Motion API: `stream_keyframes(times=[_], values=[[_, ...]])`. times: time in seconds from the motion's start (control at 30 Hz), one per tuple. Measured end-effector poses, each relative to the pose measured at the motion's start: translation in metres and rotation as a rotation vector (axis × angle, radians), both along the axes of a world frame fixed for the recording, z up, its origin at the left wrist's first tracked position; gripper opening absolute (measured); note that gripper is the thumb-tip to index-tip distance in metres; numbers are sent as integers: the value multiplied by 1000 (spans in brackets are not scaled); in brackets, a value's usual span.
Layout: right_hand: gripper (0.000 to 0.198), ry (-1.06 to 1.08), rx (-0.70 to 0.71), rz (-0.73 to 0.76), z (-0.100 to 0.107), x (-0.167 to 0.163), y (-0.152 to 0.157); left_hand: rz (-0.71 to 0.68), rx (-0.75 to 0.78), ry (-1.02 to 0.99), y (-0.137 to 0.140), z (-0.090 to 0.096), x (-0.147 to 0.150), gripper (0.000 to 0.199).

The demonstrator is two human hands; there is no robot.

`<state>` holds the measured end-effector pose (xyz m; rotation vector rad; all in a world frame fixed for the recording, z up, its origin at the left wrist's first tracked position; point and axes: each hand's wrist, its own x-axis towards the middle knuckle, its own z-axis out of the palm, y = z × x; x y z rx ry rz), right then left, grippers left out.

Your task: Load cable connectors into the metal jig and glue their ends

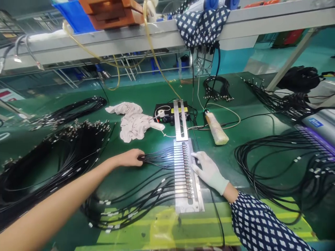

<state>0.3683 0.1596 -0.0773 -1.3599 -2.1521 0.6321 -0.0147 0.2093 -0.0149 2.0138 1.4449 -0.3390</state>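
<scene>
My bare left hand (pixel 131 157) is closed around a bunch of thin black cables (pixel 157 157), left of a slotted metal fixture (pixel 180 205). From the fist the cables fan out to the fixture's upper slots. More black cables (pixel 146 202) run into its lower slots, and a row of small metal connectors (pixel 187 174) lines up along it. In a white glove, my right hand (pixel 208 170) lies against the fixture's right edge, thumb and fingers apart, with nothing visible in it. A slotted metal bar (pixel 180 120) extends from the fixture's far end.
Behind the fixture are a black box (pixel 167 113) with a green light, a crumpled white cloth (pixel 132 122) and a wrapped handle-like object (pixel 216 129). Coiled black cables (pixel 68 164) lie left, others (pixel 261 157) right beside a grey machine (pixel 321 122). A shelf (pixel 251 26) crosses above.
</scene>
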Motion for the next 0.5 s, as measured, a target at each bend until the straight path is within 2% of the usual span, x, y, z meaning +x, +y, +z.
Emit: stream_keyframes(times=[0.17,0.23,0.3,0.4,0.5], values=[[36,0,-20,-3,3,1,0,78,-275,-26,1,5,-21,35],[36,8,-18,-2,3,0,1,101,-337,-21,2,10,-29,45],[35,16,-19,2,3,0,1,121,-361,-44,2,23,-32,52],[34,18,-22,1,2,0,2,135,-247,-126,-1,57,-27,58],[35,10,-10,5,1,0,3,172,47,-225,-7,88,-20,53]])
